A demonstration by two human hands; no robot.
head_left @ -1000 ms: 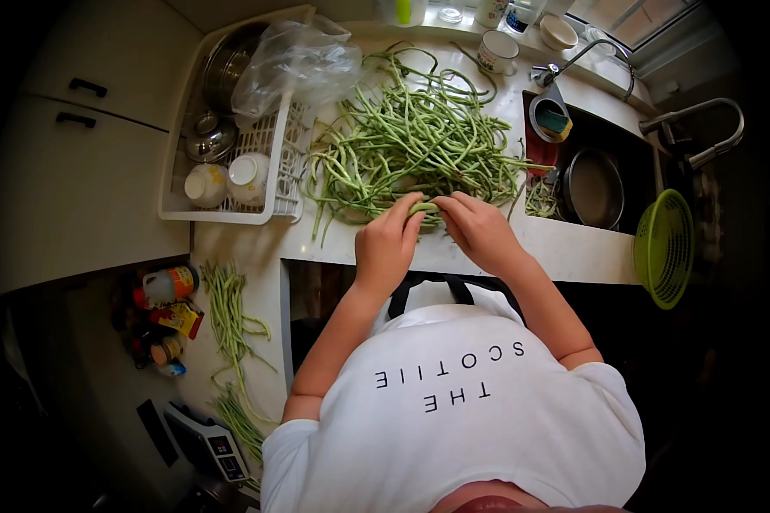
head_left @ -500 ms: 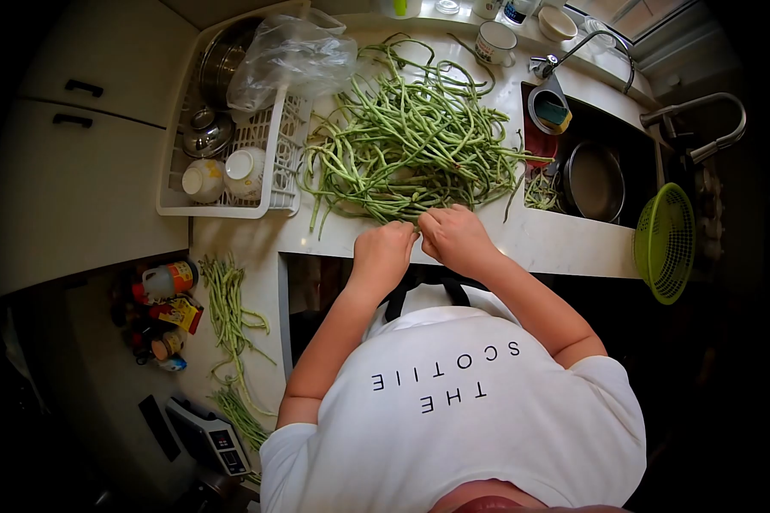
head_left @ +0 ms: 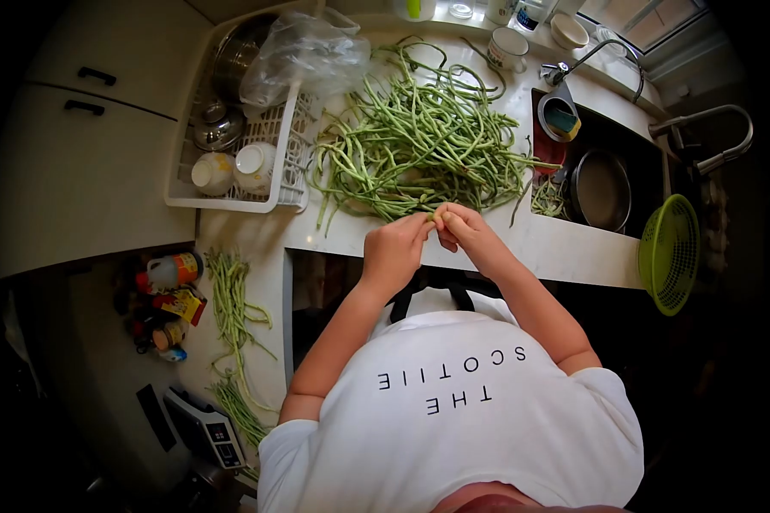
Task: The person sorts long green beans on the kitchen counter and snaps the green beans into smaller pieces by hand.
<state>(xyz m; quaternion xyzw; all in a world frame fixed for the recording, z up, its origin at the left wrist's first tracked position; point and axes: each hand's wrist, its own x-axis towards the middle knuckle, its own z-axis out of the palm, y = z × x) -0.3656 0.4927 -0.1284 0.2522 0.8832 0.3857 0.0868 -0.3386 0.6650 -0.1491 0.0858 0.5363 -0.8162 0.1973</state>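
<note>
Green in grip: pinches a yardlong bean point(head_left: 432, 217) between left hand point(head_left: 396, 246) and right hand point(head_left: 469, 235), now less clenched, apparently still handling, with the bean heap point(head_left: 432, 137) just beyond.

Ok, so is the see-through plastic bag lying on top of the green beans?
No, the plastic bag lies over the white dish rack, beside the pile of green beans.

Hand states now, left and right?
Left hand: closed, fingertips at a green bean, grip partly hidden.
Right hand: closed, thumb and fingertips pinching the same bean.
</note>
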